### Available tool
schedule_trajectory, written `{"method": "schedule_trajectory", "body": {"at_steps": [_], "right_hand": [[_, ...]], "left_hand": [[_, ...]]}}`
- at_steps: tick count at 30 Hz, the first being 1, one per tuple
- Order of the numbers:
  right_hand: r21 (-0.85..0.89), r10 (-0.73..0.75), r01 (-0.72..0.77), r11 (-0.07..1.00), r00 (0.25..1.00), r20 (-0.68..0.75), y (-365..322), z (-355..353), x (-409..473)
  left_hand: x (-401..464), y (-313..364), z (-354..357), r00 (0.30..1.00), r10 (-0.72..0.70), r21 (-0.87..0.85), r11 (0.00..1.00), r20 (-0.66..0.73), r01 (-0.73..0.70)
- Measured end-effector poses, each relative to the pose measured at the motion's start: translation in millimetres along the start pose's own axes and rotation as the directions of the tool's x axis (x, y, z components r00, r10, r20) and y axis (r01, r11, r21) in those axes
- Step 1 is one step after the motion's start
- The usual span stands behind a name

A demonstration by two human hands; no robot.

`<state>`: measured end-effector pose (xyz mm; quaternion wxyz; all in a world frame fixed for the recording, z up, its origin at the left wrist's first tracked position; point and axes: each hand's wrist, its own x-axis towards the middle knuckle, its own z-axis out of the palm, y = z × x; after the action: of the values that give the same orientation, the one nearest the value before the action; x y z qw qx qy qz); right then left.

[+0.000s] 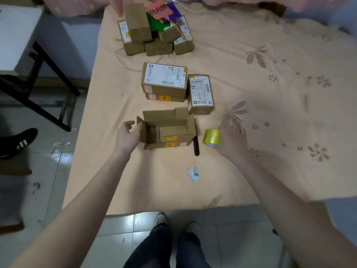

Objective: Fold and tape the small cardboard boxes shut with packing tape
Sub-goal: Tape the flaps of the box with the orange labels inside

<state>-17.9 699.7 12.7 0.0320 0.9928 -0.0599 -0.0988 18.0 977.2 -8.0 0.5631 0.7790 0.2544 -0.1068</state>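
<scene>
Touching the open box [168, 130], left fingers [133, 130] curl loosely; right fingers [234, 132] spread beside tape roll [211, 137]

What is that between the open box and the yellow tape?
A black, narrow knife-like tool lies on the cloth between the open brown cardboard box and the yellow tape roll, head view.

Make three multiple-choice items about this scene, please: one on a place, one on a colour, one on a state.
1. Where does the tape roll lie?
A. right of the open box
B. inside the open box
C. on the floor

2. What colour is the tape roll?
A. red
B. yellowish
C. black

3. How are the open box's top flaps?
A. taped shut
B. folded shut, untaped
C. standing open

Answers:
1 A: the roll lies on the cloth between the box and the right hand.
2 B: it looks glossy yellow.
3 C: the inside shows; the left hand is at the left flap.
</scene>
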Motion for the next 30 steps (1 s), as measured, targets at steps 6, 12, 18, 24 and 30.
{"method": "schedule_trajectory", "body": {"at_steps": [6, 12, 18, 24, 30], "right_hand": [[0.346, 0.09, -0.029, 0.938, 0.983, -0.162, 15, -35, -21], [0.602, 0.116, 0.078, 0.795, 0.954, -0.277, 16, -93, -51], [0.64, 0.097, 0.174, 0.749, 0.926, -0.365, 17, -135, -70], [0.605, 0.116, 0.175, 0.777, 0.904, -0.411, 24, -156, -80], [0.548, 0.08, 0.207, 0.811, 0.887, -0.454, 26, -168, -95]], "left_hand": [[-55, 56, 9, 0.896, 0.442, 0.162, 0.888, -0.043, -0.43], [-128, 115, 46, 0.761, 0.563, 0.073, 0.787, 0.323, -0.613], [-159, 141, 63, 0.705, 0.66, 0.039, 0.722, 0.259, -0.691], [-181, 153, 68, 0.655, 0.745, -0.102, 0.666, 0.126, -0.739], [-200, 168, 73, 0.874, 0.475, -0.385, 0.829, 0.103, -0.405]]}}
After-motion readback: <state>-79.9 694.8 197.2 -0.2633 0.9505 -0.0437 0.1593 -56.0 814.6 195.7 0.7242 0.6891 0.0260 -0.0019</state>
